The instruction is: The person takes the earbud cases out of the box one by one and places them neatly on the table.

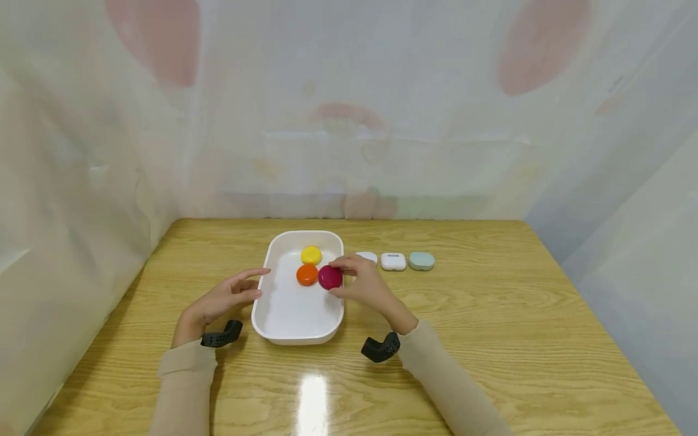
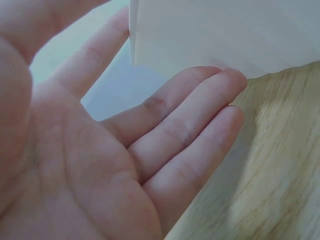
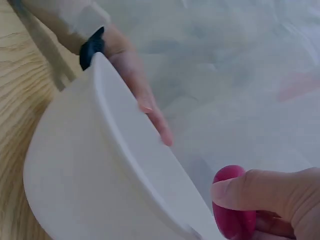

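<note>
My right hand [image 1: 364, 283] pinches a glossy, rounded magenta disc [image 1: 329, 277] between thumb and fingers, at the right rim of a white rectangular tub [image 1: 297, 312]. The right wrist view shows the thumb pressed on the side of the magenta disc [image 3: 231, 220], beside the tub's rim [image 3: 137, 165]. My left hand [image 1: 223, 298] is at the tub's left side, palm toward it. Its fingers [image 2: 175, 125] stretch out and touch the outer wall [image 2: 200, 35]. Inside the tub lie an orange disc [image 1: 307, 275] and a yellow disc [image 1: 311, 255].
To the right of the tub, a white earbud case [image 1: 393, 261] and a pale green case [image 1: 422, 261] stand in a row. Another white case [image 1: 366, 256] is partly hidden behind my right hand. Light curtains [image 1: 338, 163] hang behind the wooden table [image 1: 491, 315].
</note>
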`<state>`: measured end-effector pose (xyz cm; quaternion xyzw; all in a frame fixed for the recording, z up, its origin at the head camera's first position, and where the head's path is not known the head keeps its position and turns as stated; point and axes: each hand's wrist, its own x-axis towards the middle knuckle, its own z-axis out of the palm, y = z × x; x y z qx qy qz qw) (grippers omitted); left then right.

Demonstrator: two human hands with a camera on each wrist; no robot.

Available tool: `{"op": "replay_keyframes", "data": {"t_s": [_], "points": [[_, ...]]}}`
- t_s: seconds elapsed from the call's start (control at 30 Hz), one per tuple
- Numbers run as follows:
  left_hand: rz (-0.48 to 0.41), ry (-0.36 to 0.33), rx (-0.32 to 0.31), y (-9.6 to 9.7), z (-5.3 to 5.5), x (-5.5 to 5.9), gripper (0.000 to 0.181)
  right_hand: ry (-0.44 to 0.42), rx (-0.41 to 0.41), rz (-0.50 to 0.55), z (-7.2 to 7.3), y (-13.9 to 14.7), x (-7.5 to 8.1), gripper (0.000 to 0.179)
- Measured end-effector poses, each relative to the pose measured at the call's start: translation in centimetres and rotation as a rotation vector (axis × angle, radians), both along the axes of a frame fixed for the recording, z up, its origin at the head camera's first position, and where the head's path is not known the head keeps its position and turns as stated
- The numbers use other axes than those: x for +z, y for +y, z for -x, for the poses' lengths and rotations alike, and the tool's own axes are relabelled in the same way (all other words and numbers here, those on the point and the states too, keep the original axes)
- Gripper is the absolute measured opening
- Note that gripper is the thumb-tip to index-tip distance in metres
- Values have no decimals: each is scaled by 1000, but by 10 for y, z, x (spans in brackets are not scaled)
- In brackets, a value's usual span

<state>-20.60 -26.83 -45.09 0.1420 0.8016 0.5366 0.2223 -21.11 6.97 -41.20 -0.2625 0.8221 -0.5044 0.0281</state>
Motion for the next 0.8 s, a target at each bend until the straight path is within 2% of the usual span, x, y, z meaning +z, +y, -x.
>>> {"op": "replay_keyframes", "data": {"t_s": [0.1,0.27,0.47,0.8], "points": [[9,2,5,0,0,0,59,-26,-39,42,-1,13,0,48],[13,1,12,0,1,-1,58,-11,-86,54,1,32,-2,47],[-3,-3,1,1,2,-2,58,12,-119,37,12,54,-11,45],[25,-4,4,1,6,-2,58,-23,-164,14,28,80,-31,47]]}}
